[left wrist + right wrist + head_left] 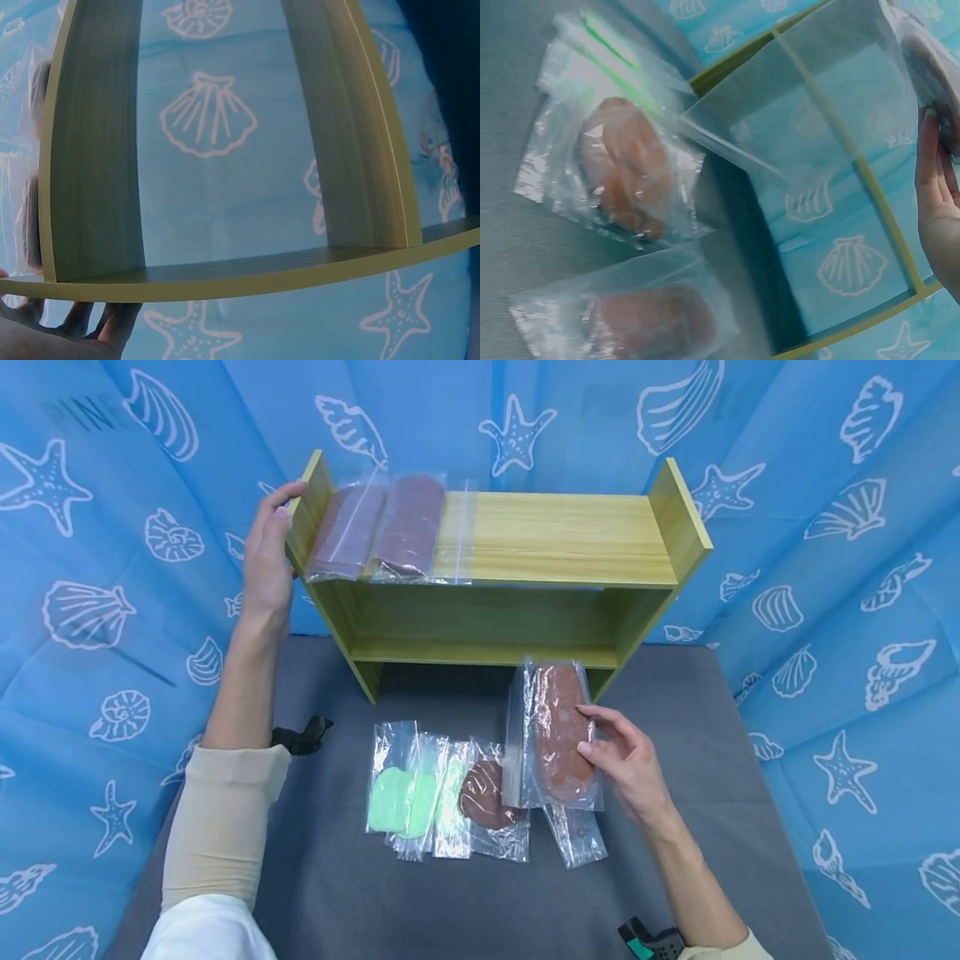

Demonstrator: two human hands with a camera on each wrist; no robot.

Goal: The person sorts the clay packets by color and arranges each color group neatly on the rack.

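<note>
My left hand (pixel 267 560) grips the left side panel of a small wooden shelf (pixel 555 535). Seen from the left wrist, its fingers (pixel 112 330) lie against the panel's outer face. Between thumb and fingers, my right hand (pixel 628 762) pinches the edge of a clear zip bag holding a flat, reddish-brown oblong piece (pixel 558 735), raised in front of the shelf's lower right. Two bags with purplish-brown slabs, a left one (pixel 348 522) and a right one (pixel 411 522), lean side by side on the top board, near the left hand.
Below the shelf, on the grey cloth (pixel 450 910), lie overlapping clear bags: pale green pieces (pixel 397 797), a dark brown round piece (pixel 487 793), and another bag (pixel 576 839) partly under the held one. A blue shell-patterned curtain (pixel 825 610) surrounds the table.
</note>
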